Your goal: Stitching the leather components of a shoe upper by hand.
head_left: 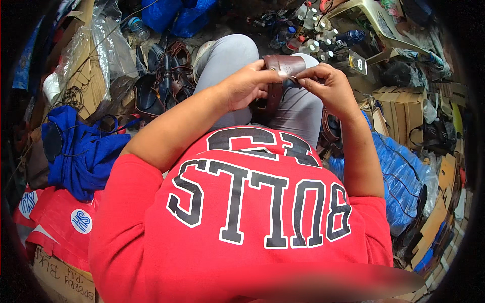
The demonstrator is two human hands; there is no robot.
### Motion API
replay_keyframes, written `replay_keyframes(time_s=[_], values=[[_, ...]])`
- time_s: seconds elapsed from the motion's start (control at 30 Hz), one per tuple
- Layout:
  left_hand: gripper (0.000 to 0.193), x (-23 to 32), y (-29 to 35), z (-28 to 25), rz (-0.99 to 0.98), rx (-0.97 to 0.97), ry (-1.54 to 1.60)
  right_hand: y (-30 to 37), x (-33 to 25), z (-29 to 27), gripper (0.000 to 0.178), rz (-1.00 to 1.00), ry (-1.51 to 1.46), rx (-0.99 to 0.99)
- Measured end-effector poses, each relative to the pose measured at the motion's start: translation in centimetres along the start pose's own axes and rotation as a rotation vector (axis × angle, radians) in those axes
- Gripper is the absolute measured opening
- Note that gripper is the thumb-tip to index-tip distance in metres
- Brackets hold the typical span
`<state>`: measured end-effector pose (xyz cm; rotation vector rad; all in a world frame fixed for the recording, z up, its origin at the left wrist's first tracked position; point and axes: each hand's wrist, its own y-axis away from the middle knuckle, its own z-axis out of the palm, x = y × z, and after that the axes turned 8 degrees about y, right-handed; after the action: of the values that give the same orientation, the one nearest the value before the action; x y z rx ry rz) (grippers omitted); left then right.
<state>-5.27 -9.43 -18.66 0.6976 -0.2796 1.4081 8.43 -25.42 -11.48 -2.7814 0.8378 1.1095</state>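
A dark brown leather piece rests on my knees, with a strap hanging down its near side and a small metal stud at its edge. It could be a sandal or part of one; its full shape is hidden. My left hand grips the leather from the left, thumb stretched along its edge. At the right edge my right hand is closed in a pinch, thumb and forefinger together close to the left thumb tip. Something thin and small shows at those fingertips, too small to name.
Several small bottles stand beyond my right knee, beside a cream plastic chair. Dark sandals lie left of my legs. Blue cloth and a red bag are at the left; cardboard and blue plastic at the right.
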Motion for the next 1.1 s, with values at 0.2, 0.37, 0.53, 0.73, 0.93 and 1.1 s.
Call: replay_keyframes(time_s=[0.2, 0.37, 0.53, 0.73, 0.93, 1.1], values=[[0.025, -0.9, 0.3, -1.0, 0.006, 0.066, 0.047, -0.9, 1.6, 0.8, 0.016, 0.056, -0.371, -0.067], [0.022, -1.4, 0.2, -1.2, 0.008, 0.043, 0.077, -0.7, 2.6, 2.2, 0.018, 0.17, -0.614, -0.126], [0.022, -2.1, 0.5, -1.6, 0.009, 0.017, 0.102, 0.2, 3.0, 4.0, 0.018, 0.172, -0.833, -0.102], [0.021, -2.6, 0.4, -1.5, 0.064, -0.029, 0.19, 1.0, 2.6, 3.7, 0.021, 0.193, -0.779, -0.097], [0.023, -2.2, 0.4, -1.3, 0.075, 0.015, 0.155, 1.6, 1.8, 2.7, 0.024, 0.201, -0.631, -0.045], [0.023, -2.2, 0.5, -1.2, 0.085, 0.028, 0.12, 1.7, 1.4, 2.5, 0.022, 0.146, -0.484, 0.037]])
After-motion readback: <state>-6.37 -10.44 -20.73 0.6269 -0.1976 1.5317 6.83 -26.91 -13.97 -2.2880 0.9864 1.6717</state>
